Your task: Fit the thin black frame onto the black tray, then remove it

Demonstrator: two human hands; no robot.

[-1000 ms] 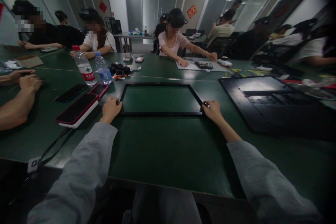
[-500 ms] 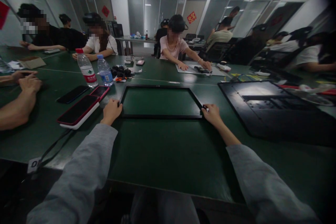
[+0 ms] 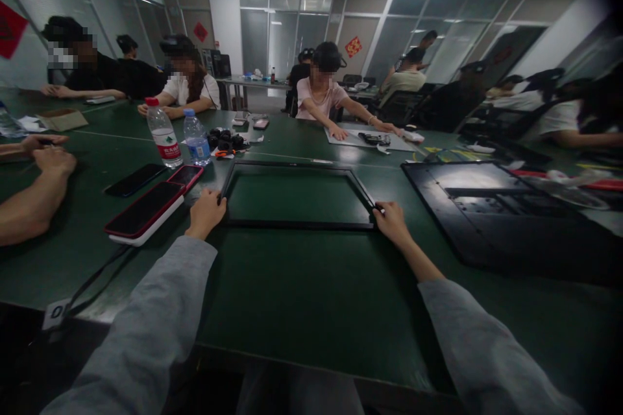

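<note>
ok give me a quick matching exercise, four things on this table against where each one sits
Things:
1. black frame
2. red-capped bottle
3. red-edged phone
4. black panel

Places:
a. left of the left hand
b. far right of the table
c. gripped at both near corners
d. beside the blue-capped bottle

Pairs: 1-c, 2-d, 3-a, 4-b

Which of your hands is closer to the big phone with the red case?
Left. The left hand grips the black frame's near left corner, right beside the red-cased phone. The right hand holds the opposite corner, across the frame.
</note>
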